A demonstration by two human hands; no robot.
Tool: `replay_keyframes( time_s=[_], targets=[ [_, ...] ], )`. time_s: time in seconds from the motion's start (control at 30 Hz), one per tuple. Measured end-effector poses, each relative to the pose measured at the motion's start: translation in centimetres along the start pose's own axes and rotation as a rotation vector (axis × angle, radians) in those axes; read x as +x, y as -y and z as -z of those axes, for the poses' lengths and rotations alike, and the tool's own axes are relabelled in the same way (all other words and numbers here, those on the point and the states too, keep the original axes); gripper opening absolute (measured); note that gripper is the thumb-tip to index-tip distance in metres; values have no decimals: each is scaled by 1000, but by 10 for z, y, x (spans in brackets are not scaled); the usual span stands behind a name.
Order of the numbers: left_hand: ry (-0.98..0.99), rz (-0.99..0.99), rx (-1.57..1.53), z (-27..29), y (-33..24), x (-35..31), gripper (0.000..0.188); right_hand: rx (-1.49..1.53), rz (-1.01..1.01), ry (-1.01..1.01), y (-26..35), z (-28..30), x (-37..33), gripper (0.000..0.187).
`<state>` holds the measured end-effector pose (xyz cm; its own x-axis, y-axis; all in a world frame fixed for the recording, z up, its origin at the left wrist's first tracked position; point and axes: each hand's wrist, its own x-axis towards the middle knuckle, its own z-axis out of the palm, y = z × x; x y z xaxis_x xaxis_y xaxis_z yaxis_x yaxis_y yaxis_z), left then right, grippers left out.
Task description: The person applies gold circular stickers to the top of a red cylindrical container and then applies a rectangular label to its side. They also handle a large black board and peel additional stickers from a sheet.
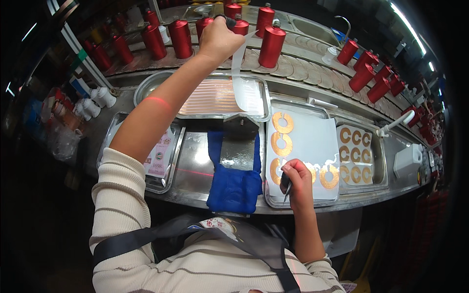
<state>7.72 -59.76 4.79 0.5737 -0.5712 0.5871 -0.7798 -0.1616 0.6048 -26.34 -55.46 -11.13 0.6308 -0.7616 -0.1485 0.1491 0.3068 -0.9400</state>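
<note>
My left hand (220, 40) is raised over the far side of the bench, fingers closed on a long white strip (237, 73). The strip hangs down to a tray (266, 90) holding a sheet with copper-gold stripes (207, 97). Something black shows at that hand's fingertips. At the right, my right hand (299, 181) is closed around a thin, pointed metal tool (287, 191), possibly tweezers; a black covering shows near its fingers. It hovers over a white sheet (308, 136) bearing gold, C-shaped labels (282, 144), partly hiding some of them.
Red bottles (272, 46) stand along a conveyor (303, 73) behind the trays. A metal stand (239, 146) with blue cloth (234, 190) is before me. Right of it lies a tray of gold labels (355, 155); at left, a tray with pink printed sheets (159, 158). A white jug (408, 160) stands far right.
</note>
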Motion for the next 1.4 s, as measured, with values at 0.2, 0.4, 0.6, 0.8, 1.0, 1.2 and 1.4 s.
replay_keyframes(
  time_s=[0.2,0.4,0.6,0.8,1.0,1.2,1.4],
  targets=[
    [67,-255,-311,29,-117,-44,38,-509,487,-223,38,-31,24,54],
    [357,-279,-535,73,-207,-118,22,-878,874,-446,70,-58,50,107],
    [720,-217,-961,58,-226,-153,24,-787,860,-641,56,0,15,79],
    [851,-371,-872,-28,-233,-199,47,-710,893,-882,23,106,-51,19],
    [885,-148,-845,-32,-167,-231,47,-378,712,-1271,13,242,-164,18],
    [673,322,-649,6,-46,-221,40,-352,436,-1601,-122,435,-222,21],
    [415,497,-610,53,12,-211,34,-543,-436,-1848,-232,533,-242,45]
  ],
)
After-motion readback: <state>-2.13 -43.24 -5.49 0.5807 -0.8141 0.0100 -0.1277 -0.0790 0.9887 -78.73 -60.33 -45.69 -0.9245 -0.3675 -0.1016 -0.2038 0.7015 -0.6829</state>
